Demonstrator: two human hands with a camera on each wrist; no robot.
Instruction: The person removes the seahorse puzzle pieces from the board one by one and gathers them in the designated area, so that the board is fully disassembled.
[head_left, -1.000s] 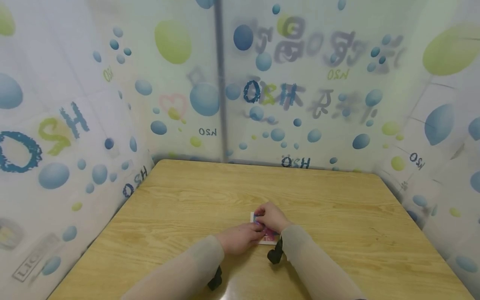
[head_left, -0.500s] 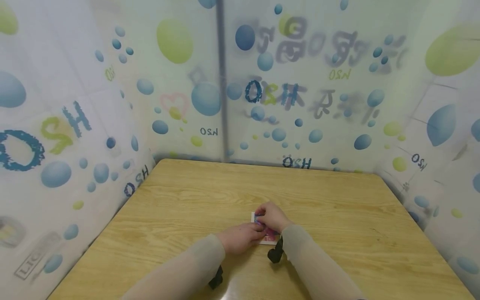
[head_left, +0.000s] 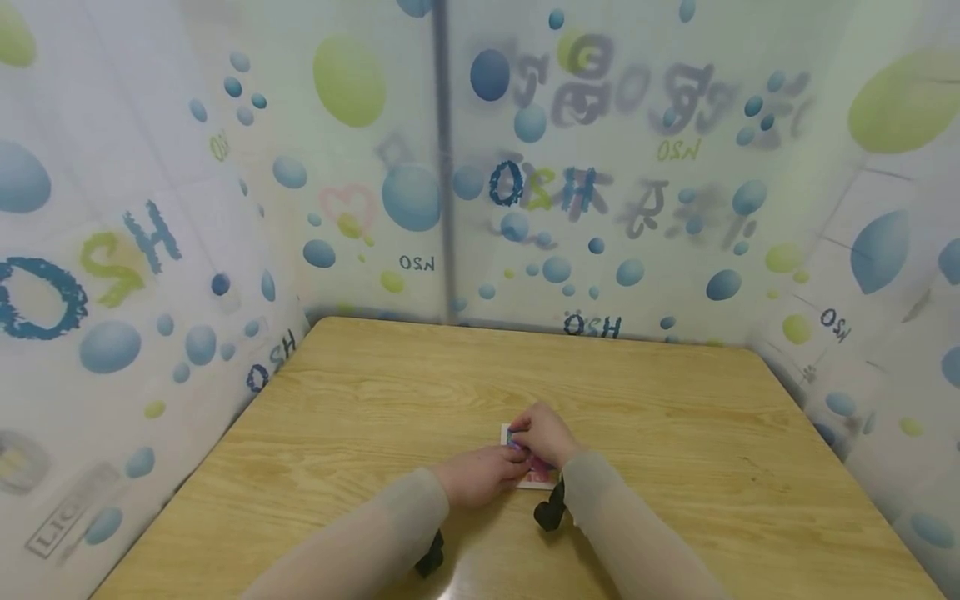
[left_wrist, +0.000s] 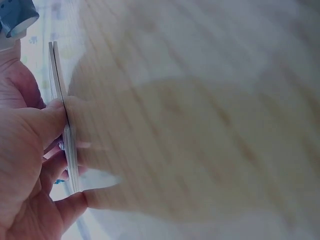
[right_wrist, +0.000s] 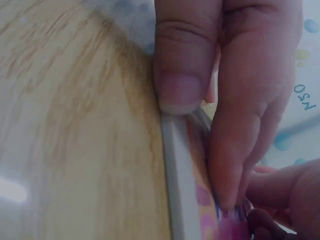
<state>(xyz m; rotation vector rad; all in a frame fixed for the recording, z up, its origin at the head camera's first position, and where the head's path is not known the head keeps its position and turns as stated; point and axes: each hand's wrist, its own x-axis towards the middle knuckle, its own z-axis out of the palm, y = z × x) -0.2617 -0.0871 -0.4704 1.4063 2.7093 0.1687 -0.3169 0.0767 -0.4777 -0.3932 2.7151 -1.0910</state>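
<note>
A flat white-edged piece with a pink, purple and blue print (head_left: 537,478) lies on the table, partly hidden beneath both hands. The left hand (head_left: 476,477) grips its left side; in the left wrist view the thumb and fingertips of that hand (left_wrist: 25,160) touch the edge of the thin layered piece (left_wrist: 71,157), whose layers part slightly at the far end. The right hand (head_left: 546,435) bends over its upper part. Seen from the right wrist, the thumb of this hand (right_wrist: 240,75) meets the white border (right_wrist: 181,185) while its other fingers reach onto the print.
A wood-grain table (head_left: 375,375) extends around the hands. Beyond its back edge and along both sides stand curtains (head_left: 360,167) with blue and green drops and lettering. Dark wrist-worn pieces hang below both sleeves, low over the table.
</note>
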